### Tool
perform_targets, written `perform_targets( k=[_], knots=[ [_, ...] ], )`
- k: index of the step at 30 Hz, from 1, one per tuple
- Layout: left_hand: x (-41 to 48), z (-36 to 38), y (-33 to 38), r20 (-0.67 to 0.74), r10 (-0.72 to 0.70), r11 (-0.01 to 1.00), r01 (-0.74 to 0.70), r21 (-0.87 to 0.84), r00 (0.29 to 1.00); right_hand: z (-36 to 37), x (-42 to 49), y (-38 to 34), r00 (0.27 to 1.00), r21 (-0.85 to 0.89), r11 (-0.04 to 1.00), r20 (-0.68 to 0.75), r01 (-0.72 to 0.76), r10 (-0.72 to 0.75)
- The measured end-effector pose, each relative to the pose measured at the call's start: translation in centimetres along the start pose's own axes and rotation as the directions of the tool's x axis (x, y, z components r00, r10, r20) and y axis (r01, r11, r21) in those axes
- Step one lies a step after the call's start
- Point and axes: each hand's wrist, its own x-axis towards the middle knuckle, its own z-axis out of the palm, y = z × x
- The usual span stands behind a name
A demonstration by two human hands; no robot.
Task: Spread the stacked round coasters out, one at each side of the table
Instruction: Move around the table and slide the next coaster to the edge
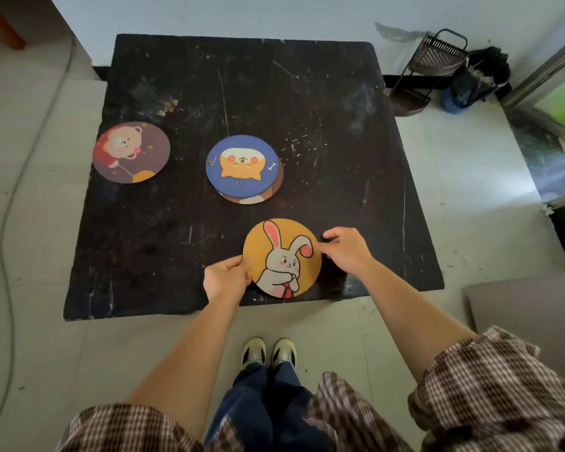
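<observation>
At the near edge of the scuffed black square table (340,125), the left hand (224,282) and right hand (348,251) pinch opposite rims of the round orange rabbit coaster (282,257), while the blue fox coaster (242,164) tops the central stack and the purple bear coaster (131,152) lies at the left side.

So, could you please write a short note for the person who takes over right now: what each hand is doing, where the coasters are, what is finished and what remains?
Left hand: pinches the left edge of the rabbit coaster.
Right hand: fingertips on its right edge.
Rabbit coaster: at the near side of the black table, close to the edge; whether it lies flat yet is unclear.
Bear coaster: placed at the left side, slightly over the edge.
Centre: the blue dog coaster lies on top of at least one more coaster.
Done: left side; near side almost.
Left: release the rabbit coaster, then move the centre ones to the far and right sides.
</observation>
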Motion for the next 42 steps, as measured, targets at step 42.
perform_targets(
  k=[42],
  knots=[
    [0.5, -1.5, -1.6, 0.000, 0.242, 0.909, -0.227, 0.351, 0.970, 3.8, -3.0, 2.6, 0.970, 0.529, 0.835, -0.079, -0.155, 0.230]
  ],
)
